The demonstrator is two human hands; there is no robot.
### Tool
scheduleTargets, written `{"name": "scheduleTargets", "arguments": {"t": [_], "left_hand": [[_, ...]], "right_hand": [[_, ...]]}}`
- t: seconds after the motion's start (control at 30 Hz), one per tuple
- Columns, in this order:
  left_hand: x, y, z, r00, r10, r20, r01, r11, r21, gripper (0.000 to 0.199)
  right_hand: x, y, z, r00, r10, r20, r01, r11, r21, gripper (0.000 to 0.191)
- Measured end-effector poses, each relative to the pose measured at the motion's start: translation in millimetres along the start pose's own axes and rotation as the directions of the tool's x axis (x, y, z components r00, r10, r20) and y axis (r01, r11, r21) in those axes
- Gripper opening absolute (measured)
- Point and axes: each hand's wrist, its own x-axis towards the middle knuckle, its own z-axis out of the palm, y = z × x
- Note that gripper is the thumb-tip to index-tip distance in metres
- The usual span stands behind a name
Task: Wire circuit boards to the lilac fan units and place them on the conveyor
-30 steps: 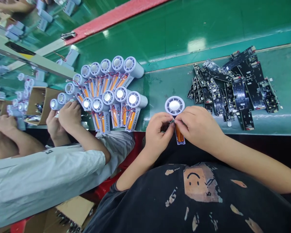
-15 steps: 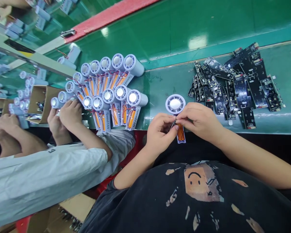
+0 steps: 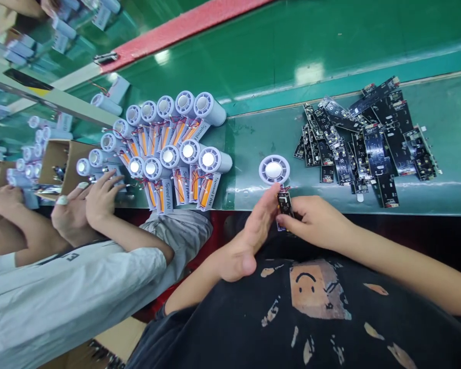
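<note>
A pale lilac fan unit lies at the bench edge in front of me, its round silver-centred head upward and its handle pointing toward my body. A black circuit board is over the handle, hiding most of it. My right hand grips the board and handle, thumb on the near end and fingers at the right side. My left hand is open, fingers stretched out together along the left side of the handle, fingertips touching it just below the round head, thumb apart.
A loose pile of black circuit boards lies on the right of the green bench. Several fan units stand in rows on the left. Beyond them are a co-worker's hands and a cardboard box.
The circuit board now covers the orange part of the handle. My left hand has opened from a pinch, and my right hand has moved down to grip the board. The view has shifted slightly.
</note>
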Motion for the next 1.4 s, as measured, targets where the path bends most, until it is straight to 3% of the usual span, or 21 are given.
{"name": "scheduleTargets", "arguments": {"t": [0.07, 0.13, 0.23, 0.37, 0.47, 0.53, 0.67, 0.83, 1.0, 1.1, 1.2, 1.3, 1.4], "left_hand": [[5, -11, -9.6, 0.995, 0.089, -0.052, -0.081, 0.987, 0.139, 0.059], [14, -25, -17.6, 0.977, 0.178, -0.120, -0.136, 0.947, 0.292, 0.041], [25, -40, -16.7, 0.976, 0.212, -0.050, -0.177, 0.908, 0.380, 0.038], [37, -42, -2.7, 0.989, 0.148, -0.013, -0.129, 0.899, 0.419, 0.042], [43, -38, 0.8, 0.988, 0.117, -0.103, -0.056, 0.885, 0.462, 0.012], [44, -35, -1.7, 0.977, 0.171, -0.125, -0.081, 0.846, 0.527, 0.002], [42, -27, -9.9, 0.945, 0.318, -0.075, -0.177, 0.690, 0.702, 0.014], [38, -22, -15.4, 0.948, 0.301, -0.106, -0.145, 0.702, 0.697, 0.006], [41, -24, -15.9, 0.938, 0.319, -0.135, -0.144, 0.714, 0.685, 0.008], [44, -23, -12.6, 0.955, 0.242, -0.170, -0.051, 0.700, 0.712, 0.010], [46, -20, -10.0, 0.957, 0.193, -0.216, 0.056, 0.607, 0.792, 0.008], [44, -16, -11.7, 0.969, 0.198, -0.150, 0.026, 0.519, 0.855, 0.011], [40, -13, -16.9, 0.982, 0.170, -0.078, -0.024, 0.529, 0.849, 0.014]], "right_hand": [[1, 2, 1, 0.996, 0.059, 0.063, -0.074, 0.960, 0.270, 0.028], [1, 4, 1, 0.979, 0.092, 0.183, -0.172, 0.853, 0.493, 0.029], [0, 4, 1, 0.948, 0.056, 0.313, -0.258, 0.712, 0.653, 0.035], [0, 5, 4, 0.950, 0.006, 0.313, -0.260, 0.572, 0.778, 0.041], [1, 7, 5, 0.939, 0.004, 0.343, -0.303, 0.483, 0.821, 0.035], [0, 11, 5, 0.921, 0.001, 0.388, -0.347, 0.452, 0.822, 0.033], [1, 19, 1, 0.930, 0.005, 0.367, -0.341, 0.385, 0.858, 0.032], [4, 28, -4, 0.933, -0.010, 0.359, -0.341, 0.295, 0.893, 0.030], [6, 27, -2, 0.938, 0.005, 0.347, -0.331, 0.315, 0.890, 0.033], [6, 23, 5, 0.951, 0.066, 0.302, -0.305, 0.351, 0.885, 0.035], [6, 21, 13, 0.956, 0.152, 0.251, -0.290, 0.365, 0.885, 0.036], [5, 19, 17, 0.955, 0.196, 0.222, -0.283, 0.380, 0.881, 0.036], [5, 17, 18, 0.959, 0.196, 0.205, -0.269, 0.395, 0.879, 0.037]]}}
